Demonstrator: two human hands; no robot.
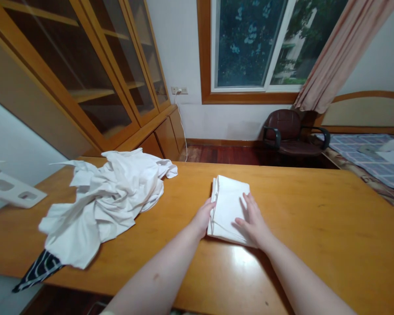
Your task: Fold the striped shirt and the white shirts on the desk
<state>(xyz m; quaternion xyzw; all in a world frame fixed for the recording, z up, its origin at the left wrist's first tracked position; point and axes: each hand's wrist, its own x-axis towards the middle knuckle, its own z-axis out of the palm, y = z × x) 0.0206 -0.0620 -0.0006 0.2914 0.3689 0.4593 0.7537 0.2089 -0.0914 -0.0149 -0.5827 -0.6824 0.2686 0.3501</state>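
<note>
A white cloth folded into a compact rectangle (231,205) lies on the wooden table (315,227), its layered edges facing left. My left hand (203,218) grips that left edge, with some fingertips hidden at the folds. Across the cloth's right side my right hand (253,221) rests with fingers spread, thumb and fingertips on the top layer. Off to the left is a loose, crumpled pile of white garments (118,192). From under the pile's front corner a black-and-white patterned fabric (41,269) hangs over the table's edge.
A white plastic object with cutout holes (15,188) is at the table's far left. Behind stands a glass-fronted wooden cabinet (105,65). Past the table's far edge are a brown armchair (285,131), a pink curtain (344,57) and a bed with a checked cover (364,151).
</note>
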